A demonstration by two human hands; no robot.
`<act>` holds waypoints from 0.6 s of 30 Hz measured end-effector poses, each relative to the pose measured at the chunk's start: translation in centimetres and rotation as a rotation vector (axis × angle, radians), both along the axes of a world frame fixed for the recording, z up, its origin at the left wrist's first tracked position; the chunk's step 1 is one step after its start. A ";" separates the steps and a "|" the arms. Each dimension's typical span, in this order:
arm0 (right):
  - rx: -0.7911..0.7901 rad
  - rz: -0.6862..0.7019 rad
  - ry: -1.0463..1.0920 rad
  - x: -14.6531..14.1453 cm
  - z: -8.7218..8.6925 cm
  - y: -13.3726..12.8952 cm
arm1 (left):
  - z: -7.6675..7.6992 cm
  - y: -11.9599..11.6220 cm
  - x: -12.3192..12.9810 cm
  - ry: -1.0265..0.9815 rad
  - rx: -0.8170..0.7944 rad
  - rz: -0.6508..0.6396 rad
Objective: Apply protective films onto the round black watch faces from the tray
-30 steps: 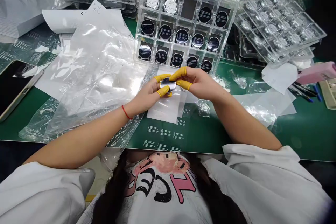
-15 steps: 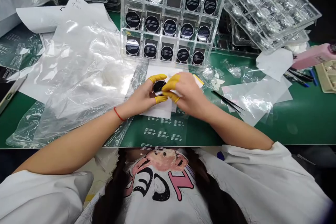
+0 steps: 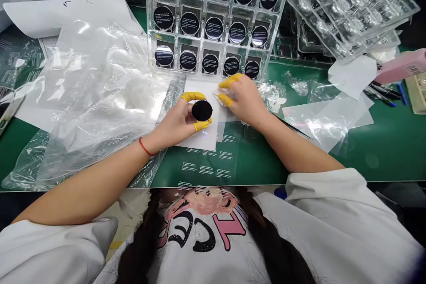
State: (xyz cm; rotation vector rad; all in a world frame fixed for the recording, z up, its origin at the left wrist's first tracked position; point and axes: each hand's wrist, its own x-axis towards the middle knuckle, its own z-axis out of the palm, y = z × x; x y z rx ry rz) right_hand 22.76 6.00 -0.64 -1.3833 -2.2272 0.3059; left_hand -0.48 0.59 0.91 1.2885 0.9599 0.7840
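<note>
One round watch [image 3: 202,110] is clamped between the thumb and fingers of the left hand [image 3: 175,122], held up over a white sheet [image 3: 210,138]. Its face is smooth, plain black and glossy, with no lettering showing. Just beside it, the right hand [image 3: 251,102] has a thin pale scrap [image 3: 218,97] at its thumb tip (blur hides whether it is pinched, so I cannot tell if those fingers are closed). Near the front edge lies a clear printed sheet [image 3: 199,169]. Beyond the hands, in a clear tray [image 3: 150,44], twelve black faces carry white lettering and look done; two more watches show only silver backs. By that measure, the held one seems to lack its lettering, so work on it looks unfinished.
</note>
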 end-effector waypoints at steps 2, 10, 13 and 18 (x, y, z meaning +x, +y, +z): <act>-0.003 0.030 -0.034 -1.6 0.2 -0.5 | 0.3 0.0 -0.1 0.017 -0.013 0.026; 0.320 0.302 0.042 -5.8 1.9 -4.8 | -0.3 0.0 -0.7 0.066 0.046 0.035; 0.337 0.223 0.042 -6.4 1.5 -3.7 | -0.2 0.0 -0.6 -0.009 0.024 0.112; 0.330 0.136 0.111 -5.4 1.0 -3.6 | 0.3 -0.1 -0.4 -0.061 0.008 0.183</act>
